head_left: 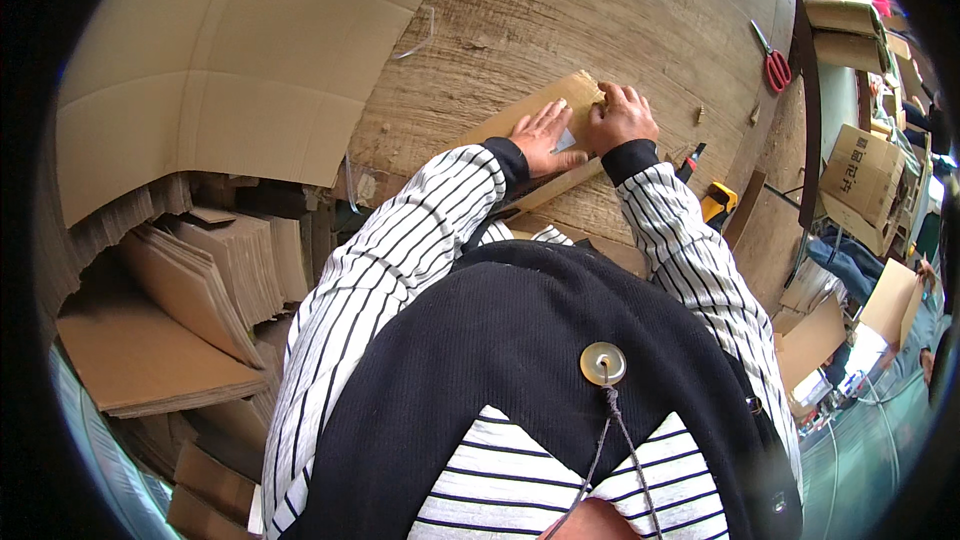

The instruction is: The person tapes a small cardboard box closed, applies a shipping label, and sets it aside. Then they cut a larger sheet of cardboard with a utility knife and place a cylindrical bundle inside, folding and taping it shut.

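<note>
Two hands meet over a brown cardboard piece (535, 100), which lies beneath them on the wooden tabletop (640, 20). The left hand (548, 138) is open and palm down upon it, fingers slightly spread, pressing rather than gripping; a small pale patch (565, 141) shows beside its thumb. The right hand (623, 120) is nearly closed, its fingers curled onto the ragged end of the piece; the underside of this grip is hidden. To the right of the right hand, near its cuff, lie a red-and-black cutter (690, 163) and a yellow-and-black tool (718, 203). Farther out, beyond and to the right, red-handled scissors (776, 70) rest near the tabletop's edge. Left of both hands extends a large cardboard sheet (230, 50); below it, cardboard stacks (180, 355) stand. Well to the right of the hands is a printed carton (862, 175).
</note>
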`<control>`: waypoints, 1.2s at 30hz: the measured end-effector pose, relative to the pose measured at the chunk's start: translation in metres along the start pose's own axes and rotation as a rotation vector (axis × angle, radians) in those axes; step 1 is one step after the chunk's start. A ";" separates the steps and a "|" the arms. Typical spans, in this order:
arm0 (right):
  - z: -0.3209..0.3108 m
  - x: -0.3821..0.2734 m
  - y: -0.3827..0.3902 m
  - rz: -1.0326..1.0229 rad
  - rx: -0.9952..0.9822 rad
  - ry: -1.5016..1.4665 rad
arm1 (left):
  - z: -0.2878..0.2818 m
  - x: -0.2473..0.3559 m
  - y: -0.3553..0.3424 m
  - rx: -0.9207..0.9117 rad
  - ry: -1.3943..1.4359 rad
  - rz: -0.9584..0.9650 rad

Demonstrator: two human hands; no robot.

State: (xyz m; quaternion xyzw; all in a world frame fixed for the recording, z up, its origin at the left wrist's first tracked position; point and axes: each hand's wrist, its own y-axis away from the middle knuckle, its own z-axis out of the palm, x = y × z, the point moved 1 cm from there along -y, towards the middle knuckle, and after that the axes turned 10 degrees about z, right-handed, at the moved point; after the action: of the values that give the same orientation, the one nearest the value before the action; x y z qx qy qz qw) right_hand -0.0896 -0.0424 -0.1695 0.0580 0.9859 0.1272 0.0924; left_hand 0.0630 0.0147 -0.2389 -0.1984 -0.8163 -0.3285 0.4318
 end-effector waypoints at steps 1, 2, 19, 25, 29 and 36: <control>0.002 0.000 0.000 -0.005 0.003 -0.004 | 0.002 -0.004 -0.003 0.020 0.022 -0.017; 0.002 -0.001 -0.001 -0.014 0.006 -0.006 | 0.005 -0.008 -0.007 0.045 0.046 -0.037; 0.002 0.001 -0.003 -0.016 -0.041 -0.008 | 0.026 0.012 0.034 0.244 -0.108 0.110; 0.000 -0.001 -0.006 -0.018 -0.086 0.019 | 0.037 -0.019 0.136 0.142 0.005 -0.039; 0.001 -0.001 -0.007 0.000 -0.084 0.016 | 0.035 -0.029 0.171 0.043 -0.027 -0.164; 0.006 0.002 -0.011 -0.004 -0.096 0.032 | 0.036 0.003 0.107 0.239 0.050 0.121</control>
State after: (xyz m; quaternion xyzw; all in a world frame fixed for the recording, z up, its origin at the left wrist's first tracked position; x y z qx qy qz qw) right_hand -0.0914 -0.0510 -0.1781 0.0495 0.9801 0.1750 0.0796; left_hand 0.1056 0.1154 -0.2127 -0.1860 -0.8251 -0.2071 0.4916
